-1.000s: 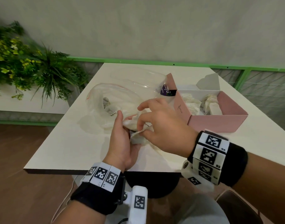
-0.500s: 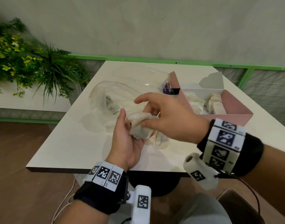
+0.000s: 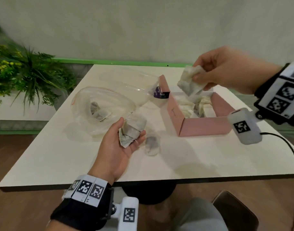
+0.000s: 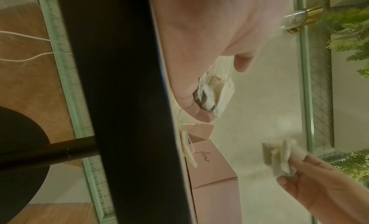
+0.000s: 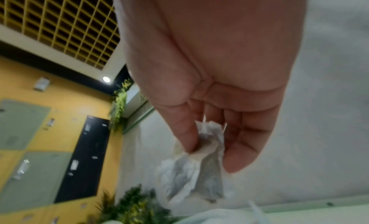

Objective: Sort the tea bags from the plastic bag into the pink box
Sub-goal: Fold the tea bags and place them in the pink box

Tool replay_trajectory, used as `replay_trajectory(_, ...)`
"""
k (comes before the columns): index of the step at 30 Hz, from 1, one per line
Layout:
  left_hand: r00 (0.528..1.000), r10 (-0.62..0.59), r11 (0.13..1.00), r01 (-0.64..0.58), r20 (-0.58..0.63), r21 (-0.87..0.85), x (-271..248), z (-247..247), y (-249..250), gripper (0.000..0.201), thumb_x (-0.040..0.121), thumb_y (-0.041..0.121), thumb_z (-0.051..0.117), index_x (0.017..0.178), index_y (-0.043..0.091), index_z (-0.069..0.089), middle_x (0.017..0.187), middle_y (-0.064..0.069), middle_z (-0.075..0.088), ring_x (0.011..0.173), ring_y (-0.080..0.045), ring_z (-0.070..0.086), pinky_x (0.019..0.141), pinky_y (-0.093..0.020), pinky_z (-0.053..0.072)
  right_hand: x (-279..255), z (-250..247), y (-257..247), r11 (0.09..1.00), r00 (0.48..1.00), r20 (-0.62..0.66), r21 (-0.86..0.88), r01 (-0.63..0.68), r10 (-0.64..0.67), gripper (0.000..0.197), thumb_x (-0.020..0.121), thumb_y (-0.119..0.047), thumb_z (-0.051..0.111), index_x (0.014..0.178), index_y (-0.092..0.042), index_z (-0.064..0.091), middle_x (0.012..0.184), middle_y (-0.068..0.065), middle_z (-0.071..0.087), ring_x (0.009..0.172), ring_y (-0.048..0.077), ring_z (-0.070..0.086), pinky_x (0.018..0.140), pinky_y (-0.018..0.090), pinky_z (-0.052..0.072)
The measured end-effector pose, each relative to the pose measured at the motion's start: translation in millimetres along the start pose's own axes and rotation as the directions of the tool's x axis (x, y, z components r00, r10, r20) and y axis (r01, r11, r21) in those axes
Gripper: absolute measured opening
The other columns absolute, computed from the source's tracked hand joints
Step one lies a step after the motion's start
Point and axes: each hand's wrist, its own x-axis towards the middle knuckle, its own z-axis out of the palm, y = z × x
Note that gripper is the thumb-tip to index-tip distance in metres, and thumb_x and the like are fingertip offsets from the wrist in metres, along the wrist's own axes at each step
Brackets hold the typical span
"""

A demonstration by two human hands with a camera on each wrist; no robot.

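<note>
My right hand pinches a crumpled white tea bag in the air above the open pink box; the right wrist view shows thumb and fingers closed on the same tea bag. My left hand lies palm up over the table with a few tea bags cradled in it, fingers curled round the tea bags. The clear plastic bag lies at mid-left with more tea bags inside. One loose tea bag rests on the table beside my left hand. Several tea bags lie inside the box.
The white table has its front edge close to me. A second clear bag with a purple label lies behind the box. Green plants stand at the left. A chair shows below the table at right.
My right hand has pulled a tea bag out of my left hand and carried it up and right, over the pink box. The left hand stays low, still holding tea bags.
</note>
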Motion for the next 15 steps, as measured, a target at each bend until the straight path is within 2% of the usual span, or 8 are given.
replay_trajectory(3, 1.000, 0.017, 1.000, -0.017, 0.009, -0.013, 1, 1, -2, 0.043, 0.100, 0.037, 0.052, 0.123, 0.005, 0.067, 0.115, -0.017, 0.073, 0.099, -0.030, 0.070, 0.092, -0.038, 0.058, 3, -4, 30, 0.982, 0.996, -0.049, -0.166, -0.088, 0.081, 0.012, 0.087, -0.001, 0.069, 0.082, -0.012, 0.070, 0.075, 0.005, 0.070, 0.065, 0.019, 0.068, 0.068, 0.035, 0.062)
replay_trajectory(5, 1.000, 0.021, 1.000, -0.021, 0.006, -0.024, 1, 3, -3, 0.046, 0.093, 0.038, 0.057, 0.123, 0.005, 0.067, 0.116, -0.017, 0.072, 0.098, -0.030, 0.070, 0.091, -0.037, 0.058, 0, 0, 45, 0.962, 0.992, -0.033, -0.240, -0.126, 0.122, 0.013, 0.084, -0.004, 0.066, 0.078, -0.014, 0.070, 0.070, 0.001, 0.067, 0.061, 0.018, 0.068, 0.064, 0.035, 0.061)
replay_trajectory(9, 1.000, 0.016, 0.999, -0.016, -0.002, -0.045, 1, 7, -2, 0.046, 0.093, 0.036, 0.056, 0.125, 0.004, 0.067, 0.120, -0.018, 0.071, 0.099, -0.032, 0.069, 0.083, -0.036, 0.061, -3, 21, 59, 0.937, 0.980, 0.088, -0.319, -0.142, 0.179, 0.008, 0.084, -0.009, 0.061, 0.083, -0.012, 0.069, 0.073, 0.004, 0.069, 0.063, 0.017, 0.069, 0.050, 0.022, 0.050)
replay_trajectory(10, 1.000, 0.012, 0.999, -0.012, -0.003, -0.049, 1, 7, -2, 0.046, 0.094, 0.036, 0.056, 0.125, 0.004, 0.067, 0.119, -0.018, 0.071, 0.099, -0.032, 0.068, 0.082, -0.035, 0.062, -3, 27, 60, 0.930, 0.975, 0.114, -0.339, -0.144, 0.193, 0.007, 0.083, -0.012, 0.062, 0.083, -0.013, 0.069, 0.072, 0.001, 0.068, 0.064, 0.018, 0.066, 0.051, 0.021, 0.047)
replay_trajectory(12, 1.000, 0.007, 0.999, -0.007, -0.005, -0.052, 0, 7, -2, 0.044, 0.095, 0.035, 0.055, 0.123, 0.004, 0.067, 0.118, -0.018, 0.071, 0.099, -0.032, 0.067, 0.081, -0.035, 0.062, 0, 36, 63, 0.896, 0.957, 0.169, -0.419, -0.147, 0.236, 0.004, 0.081, -0.020, 0.066, 0.079, -0.018, 0.068, 0.070, -0.004, 0.065, 0.068, 0.017, 0.060, 0.060, 0.024, 0.043)
replay_trajectory(15, 1.000, 0.010, 0.999, -0.011, -0.015, -0.050, -1, 8, -2, 0.041, 0.095, 0.034, 0.055, 0.121, 0.004, 0.068, 0.115, -0.018, 0.070, 0.099, -0.032, 0.066, 0.081, -0.035, 0.062, 8, 46, 66, 0.885, 0.918, 0.265, -0.438, -0.158, 0.295, 0.013, 0.084, -0.027, 0.067, 0.072, -0.020, 0.066, 0.071, -0.004, 0.061, 0.070, 0.018, 0.053, 0.065, 0.030, 0.041)
